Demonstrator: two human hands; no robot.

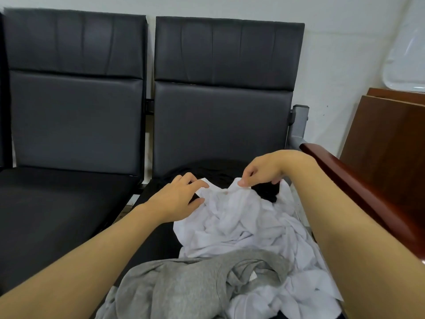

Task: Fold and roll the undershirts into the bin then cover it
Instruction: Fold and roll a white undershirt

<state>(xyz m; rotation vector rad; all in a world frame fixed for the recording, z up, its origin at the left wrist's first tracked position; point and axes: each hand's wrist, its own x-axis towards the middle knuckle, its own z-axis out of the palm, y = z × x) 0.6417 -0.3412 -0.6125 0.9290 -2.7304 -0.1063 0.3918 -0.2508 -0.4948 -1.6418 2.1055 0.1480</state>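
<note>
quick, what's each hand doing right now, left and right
Left hand: pinches the far edge of the white undershirt.
Right hand: fingers pinch the same white undershirt, near its top.

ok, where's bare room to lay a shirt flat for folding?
The left seat is bare, bordered by its backrest and the seat gap. The right seat is crowded: white undershirt, grey undershirt, black garment.
</note>
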